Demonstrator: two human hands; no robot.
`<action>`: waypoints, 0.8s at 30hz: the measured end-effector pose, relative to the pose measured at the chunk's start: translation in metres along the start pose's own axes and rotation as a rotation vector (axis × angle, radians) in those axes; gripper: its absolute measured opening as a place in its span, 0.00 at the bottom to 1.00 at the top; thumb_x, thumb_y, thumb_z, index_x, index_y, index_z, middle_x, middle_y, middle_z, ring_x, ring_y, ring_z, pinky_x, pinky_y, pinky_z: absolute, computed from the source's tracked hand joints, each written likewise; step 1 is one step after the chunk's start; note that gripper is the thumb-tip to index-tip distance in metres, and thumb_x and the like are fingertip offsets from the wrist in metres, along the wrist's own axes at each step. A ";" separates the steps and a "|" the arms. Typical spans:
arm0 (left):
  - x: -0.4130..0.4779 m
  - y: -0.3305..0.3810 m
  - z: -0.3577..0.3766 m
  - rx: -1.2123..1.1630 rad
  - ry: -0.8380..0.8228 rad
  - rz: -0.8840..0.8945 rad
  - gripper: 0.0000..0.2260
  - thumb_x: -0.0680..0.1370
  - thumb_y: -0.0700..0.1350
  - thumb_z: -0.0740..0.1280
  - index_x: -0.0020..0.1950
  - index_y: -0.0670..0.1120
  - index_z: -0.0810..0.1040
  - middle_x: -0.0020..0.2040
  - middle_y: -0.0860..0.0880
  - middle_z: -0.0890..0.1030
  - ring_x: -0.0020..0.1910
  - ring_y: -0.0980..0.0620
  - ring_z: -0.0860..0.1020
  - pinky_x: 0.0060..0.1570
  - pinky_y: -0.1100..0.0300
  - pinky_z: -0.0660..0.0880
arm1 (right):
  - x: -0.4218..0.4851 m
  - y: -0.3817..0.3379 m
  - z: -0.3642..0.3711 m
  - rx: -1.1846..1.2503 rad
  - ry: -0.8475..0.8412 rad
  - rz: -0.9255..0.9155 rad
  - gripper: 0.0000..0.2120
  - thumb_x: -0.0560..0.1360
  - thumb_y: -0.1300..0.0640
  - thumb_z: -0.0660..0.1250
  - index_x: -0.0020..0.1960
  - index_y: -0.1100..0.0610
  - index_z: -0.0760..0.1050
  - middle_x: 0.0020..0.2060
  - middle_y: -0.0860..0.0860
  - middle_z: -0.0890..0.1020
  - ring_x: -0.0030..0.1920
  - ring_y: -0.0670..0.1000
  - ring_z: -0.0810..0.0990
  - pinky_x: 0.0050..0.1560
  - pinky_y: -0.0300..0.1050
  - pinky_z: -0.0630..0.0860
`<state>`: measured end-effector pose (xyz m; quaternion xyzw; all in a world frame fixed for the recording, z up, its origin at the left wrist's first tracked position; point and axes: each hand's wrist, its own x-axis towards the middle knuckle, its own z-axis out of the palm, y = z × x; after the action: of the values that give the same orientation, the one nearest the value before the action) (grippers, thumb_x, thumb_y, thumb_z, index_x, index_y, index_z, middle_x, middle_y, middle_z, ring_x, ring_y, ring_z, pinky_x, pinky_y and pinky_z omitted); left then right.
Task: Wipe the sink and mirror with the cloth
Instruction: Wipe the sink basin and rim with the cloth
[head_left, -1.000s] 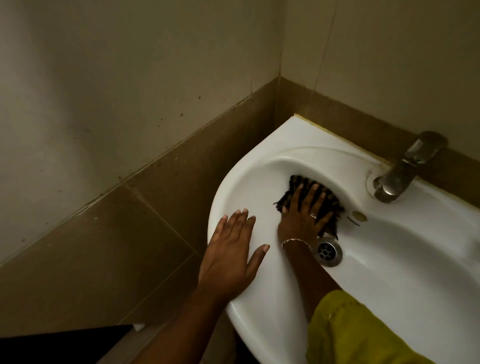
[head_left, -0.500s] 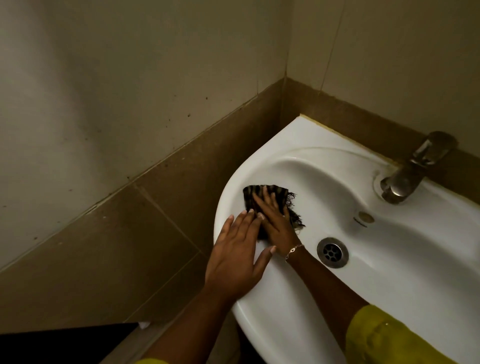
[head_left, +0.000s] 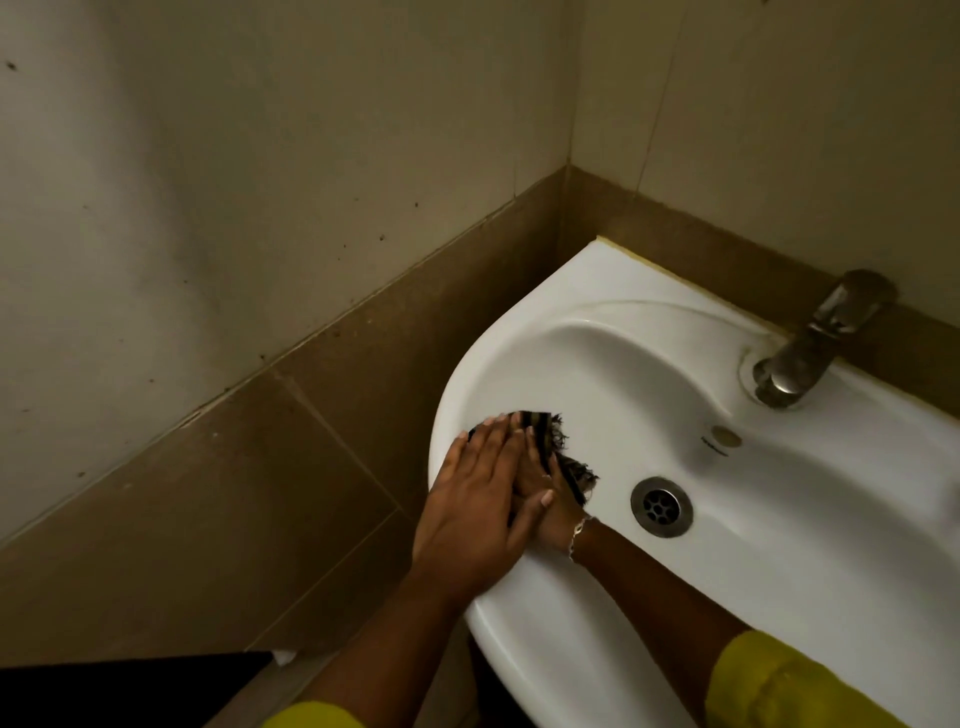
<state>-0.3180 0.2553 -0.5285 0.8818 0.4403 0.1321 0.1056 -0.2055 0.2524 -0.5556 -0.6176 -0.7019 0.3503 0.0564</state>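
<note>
While left hand (head_left: 475, 512) lies flat, half-hiding right hand (head_left: 545, 499) pressing cloth (head_left: 545, 434) beside drain (head_left: 661, 506).

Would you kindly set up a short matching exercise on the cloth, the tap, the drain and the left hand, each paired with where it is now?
Things:
1. cloth
2. tap
3. drain
4. left hand

Places:
A. bottom of the basin
B. flat on the sink's left rim
C. back ledge, right of the wall corner
D. under the right hand, left inner slope

Pairs: 1-D, 2-C, 3-A, 4-B
</note>
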 end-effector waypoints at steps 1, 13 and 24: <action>0.000 0.000 0.000 0.004 -0.004 -0.001 0.29 0.78 0.60 0.48 0.69 0.42 0.67 0.70 0.43 0.67 0.71 0.49 0.62 0.69 0.54 0.51 | -0.001 0.004 0.007 -0.032 -0.011 -0.010 0.64 0.45 0.20 0.20 0.72 0.58 0.29 0.74 0.56 0.33 0.72 0.57 0.30 0.73 0.59 0.39; -0.001 -0.001 -0.001 0.003 -0.045 -0.010 0.30 0.78 0.61 0.44 0.69 0.42 0.68 0.69 0.42 0.68 0.70 0.48 0.64 0.69 0.54 0.50 | -0.053 0.018 0.031 0.156 -0.138 -0.040 0.54 0.48 0.17 0.27 0.66 0.46 0.26 0.66 0.42 0.28 0.68 0.46 0.26 0.70 0.53 0.32; 0.000 -0.004 0.005 0.234 -0.220 -0.021 0.34 0.79 0.61 0.40 0.58 0.41 0.78 0.59 0.41 0.79 0.60 0.45 0.76 0.63 0.51 0.56 | -0.115 0.045 0.032 0.007 -0.350 0.023 0.58 0.48 0.20 0.25 0.74 0.45 0.33 0.65 0.38 0.30 0.67 0.43 0.28 0.72 0.54 0.34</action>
<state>-0.3198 0.2575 -0.5342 0.8925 0.4478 -0.0187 0.0511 -0.1586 0.1343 -0.5645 -0.5548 -0.6928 0.4556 -0.0687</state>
